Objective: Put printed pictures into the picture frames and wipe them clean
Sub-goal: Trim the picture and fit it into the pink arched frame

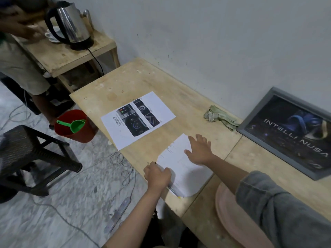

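A white sheet point(182, 169) lies at the near left edge of the table point(139, 77), its long axis running from the near edge diagonally away toward the wall, its face pale and its print too faint to read. Under its near corner something darker shows at the table edge, too hidden to name. The left hand point(157, 176) grips the sheet's left edge with curled fingers, right at the table's rim; the right hand point(199, 151) lies flat on the sheet's far end, fingers spread. Beyond it, apart from it, a print point(138, 119) with dark pictures and the word ADVANCED lies flat, its long axis slanting from the left edge up toward the wall, one corner at the rim. Bare tabletop stretches past the print to the far end and between the print and the wall. A crumpled cloth point(220, 118) sits near the wall to the right, just beside a grey frame point(265, 115) that leans on the wall with a dark picture in it; the frame's right side is cut off. A pink tray point(231, 212) at the near right is partly covered by the right sleeve. Left of the table, on the floor, stand a red bucket point(77, 135) with a green scoop point(75, 124) and a dark stool point(34, 156); another person stands by a kettle point(71, 24), blurred.
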